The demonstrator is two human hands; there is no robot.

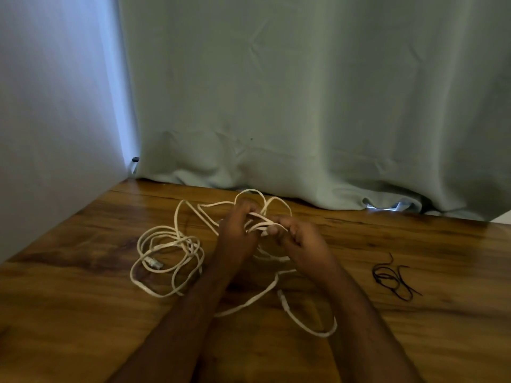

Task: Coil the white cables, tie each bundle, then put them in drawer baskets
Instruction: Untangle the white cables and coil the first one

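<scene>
I am at the coiling step, and early in it, I judge. Both my hands are raised just above the table (83,313) at the middle of the frame, working one white cable (250,214). My left hand (237,230) has its fingers curled round several strands, with loops rising above the knuckles toward the curtain (304,106). My right hand (301,239) pinches the same strands between thumb and fingertips, just beside the left.

The rest of that cable trails down toward the lower middle of the frame, one flat end lying loose near my right forearm. A second white cable (168,261) lies in a slack heap at centre left, its plug resting inside the loops. Neither is tied, and no drawer basket is in view.

Next, I think, I must draw the trailing length up loop by loop without snagging the heap on the left.

The black ties (392,280) wait at right, well apart from the cables. The wall (55,134) closes the left edge and the curtain the far edge; open wood lies to the right and toward me.
</scene>
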